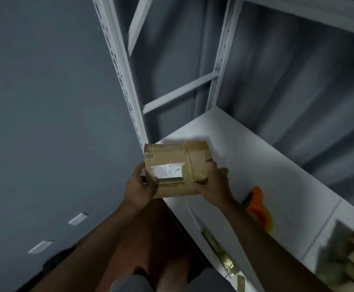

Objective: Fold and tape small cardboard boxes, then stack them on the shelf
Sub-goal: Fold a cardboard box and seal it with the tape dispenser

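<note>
A small brown cardboard box [177,163], taped and bearing a torn white label, is held in front of me over the near left corner of the white shelf board [266,165]. My left hand [141,184] grips its left side with the thumb on top. Gripping the box's right side is my right hand [213,182], fingers curled round the edge. An orange tape dispenser [256,205] lies on the shelf board just right of my right forearm.
White metal shelf uprights [119,66] and a cross brace [180,91] rise behind the box. Blurred cardboard pieces [353,256] lie at the lower right of the shelf. A strip of tape [222,253] hangs on the shelf's front edge. Grey wall is to the left.
</note>
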